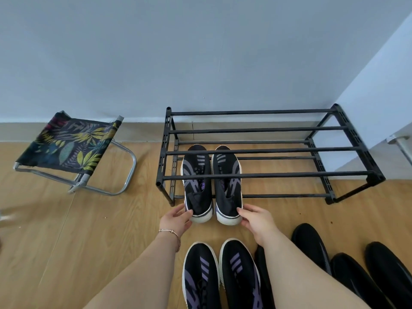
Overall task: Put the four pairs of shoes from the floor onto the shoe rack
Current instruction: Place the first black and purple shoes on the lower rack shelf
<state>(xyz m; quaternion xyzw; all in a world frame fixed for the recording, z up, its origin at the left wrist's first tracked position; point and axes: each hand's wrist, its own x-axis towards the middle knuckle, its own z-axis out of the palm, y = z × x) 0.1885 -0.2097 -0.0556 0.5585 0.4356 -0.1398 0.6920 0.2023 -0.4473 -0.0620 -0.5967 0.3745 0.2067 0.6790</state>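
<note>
Sliding 1 pair of purple-striped sneakers [211,186] onto the lower tier of the shoe rack [267,175], the left hand [176,219] and right hand [256,219] each keep a grip on a heel. By my count 3 pairs wait on the floor [89,241]: matching sneakers [220,275] and plain black shoes [356,268].

Both bare forearms reach forward from the bottom of the view, converging toward the middle. The left hand [176,219] is cupped, palm turned inward, fingers [181,210] curled against the outer heel of the left shoe [197,186]; a thin bracelet [170,233] circles its wrist. The right hand [256,219] mirrors it, palm inward, thumb and fingertips [243,211] pressed on the outer heel of the right shoe [227,186]. Both wrists are bent slightly inward, hands level with each other
</note>
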